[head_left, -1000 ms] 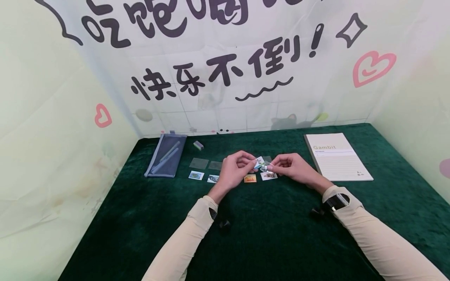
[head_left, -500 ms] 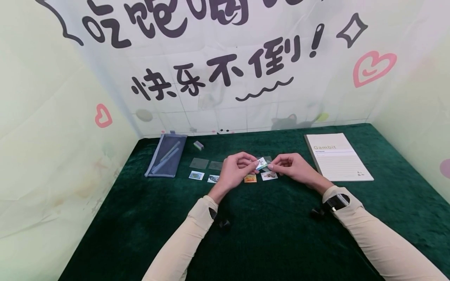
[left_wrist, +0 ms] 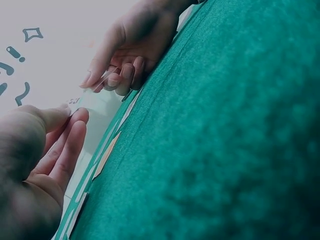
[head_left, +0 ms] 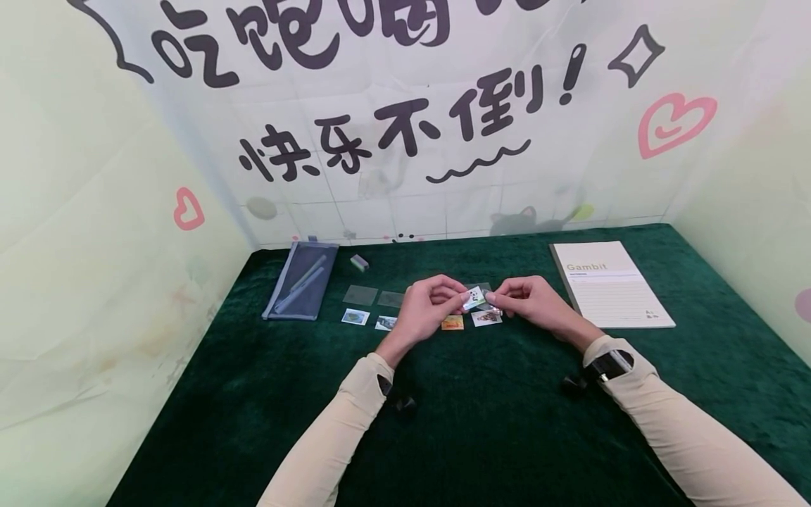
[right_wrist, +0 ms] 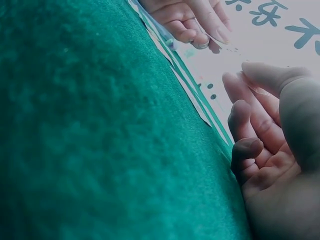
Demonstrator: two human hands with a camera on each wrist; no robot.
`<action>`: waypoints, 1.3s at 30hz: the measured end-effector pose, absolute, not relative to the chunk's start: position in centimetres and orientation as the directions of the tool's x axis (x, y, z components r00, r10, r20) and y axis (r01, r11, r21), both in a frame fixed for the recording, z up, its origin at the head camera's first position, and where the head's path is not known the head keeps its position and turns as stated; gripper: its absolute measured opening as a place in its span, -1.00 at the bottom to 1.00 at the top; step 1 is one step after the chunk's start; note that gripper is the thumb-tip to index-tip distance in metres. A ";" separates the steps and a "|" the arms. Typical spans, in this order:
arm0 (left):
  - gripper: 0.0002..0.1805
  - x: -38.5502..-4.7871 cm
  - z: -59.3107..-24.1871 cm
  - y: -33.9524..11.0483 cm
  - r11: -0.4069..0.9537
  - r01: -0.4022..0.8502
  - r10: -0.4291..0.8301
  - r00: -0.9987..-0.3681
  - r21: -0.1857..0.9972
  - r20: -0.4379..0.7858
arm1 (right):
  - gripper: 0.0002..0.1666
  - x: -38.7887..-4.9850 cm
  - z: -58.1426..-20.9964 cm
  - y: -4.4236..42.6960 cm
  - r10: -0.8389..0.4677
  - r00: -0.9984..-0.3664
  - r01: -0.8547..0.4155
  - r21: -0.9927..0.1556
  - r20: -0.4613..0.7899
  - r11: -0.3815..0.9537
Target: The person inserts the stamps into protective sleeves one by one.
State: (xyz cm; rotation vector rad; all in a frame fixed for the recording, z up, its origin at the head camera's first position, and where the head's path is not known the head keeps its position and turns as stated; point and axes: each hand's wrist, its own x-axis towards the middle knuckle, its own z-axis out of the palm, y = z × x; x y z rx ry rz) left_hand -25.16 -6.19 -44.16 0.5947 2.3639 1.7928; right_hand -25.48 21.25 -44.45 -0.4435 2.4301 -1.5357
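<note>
Above the green cloth [head_left: 481, 422], between the left hand [head_left: 431, 306] and the right hand [head_left: 526, 301], the clear sleeve [left_wrist: 106, 76] looks very light, limp and probably slick, so its edge seems the surest hold; the smaller printed card [head_left: 474, 298] should be as light but stiffer, easily creased, and best taken by its margins. The left hand pinches the card between thumb and fingers, and the right hand's fingertips clamp the sleeve; whether card and sleeve touch, I cannot tell.
</note>
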 end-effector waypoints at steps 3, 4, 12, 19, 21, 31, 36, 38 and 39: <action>-0.86 -25.1 -44.1 -6.2 0.229 0.238 0.381 -0.914 0.944 0.138 | -0.56 -25.5 -44.5 21.3 -0.374 -0.927 -0.133 -0.909 -0.027 0.396; -0.84 -25.1 -44.1 -6.2 0.230 0.238 0.385 -0.913 0.944 0.137 | -0.56 -25.5 -44.5 21.3 -0.374 -0.927 -0.133 -0.910 -0.025 0.393; -0.84 -25.0 -44.2 -6.2 0.245 0.255 0.422 -0.897 0.935 0.134 | -0.56 -25.5 -44.6 21.2 -0.368 -0.930 -0.130 -0.914 -0.022 0.383; -0.84 -25.0 -44.1 -6.3 0.244 0.264 0.432 -0.891 0.933 0.139 | -0.56 -25.4 -44.5 21.2 -0.368 -0.930 -0.136 -0.914 -0.015 0.382; -0.84 -25.0 -44.1 -6.3 0.245 0.262 0.433 -0.891 0.934 0.137 | -0.56 -25.4 -44.5 21.2 -0.368 -0.930 -0.139 -0.914 -0.012 0.382; -0.84 -24.9 -44.1 -6.3 0.259 0.280 0.434 -0.889 0.925 0.147 | -0.55 -25.4 -44.6 21.3 -0.370 -0.929 -0.139 -0.915 -0.012 0.379; -0.82 -25.0 -44.0 -6.3 0.274 0.303 0.443 -0.882 0.913 0.160 | -0.57 -25.4 -44.7 21.3 -0.376 -0.927 -0.144 -0.916 -0.008 0.375; -0.81 -24.9 -44.0 -6.3 0.287 0.316 0.444 -0.880 0.904 0.167 | -0.58 -25.4 -44.7 21.3 -0.378 -0.926 -0.147 -0.914 -0.007 0.377; -0.81 -24.9 -44.0 -6.3 0.295 0.324 0.446 -0.879 0.899 0.171 | -0.59 -25.4 -44.7 21.3 -0.382 -0.924 -0.151 -0.913 -0.006 0.378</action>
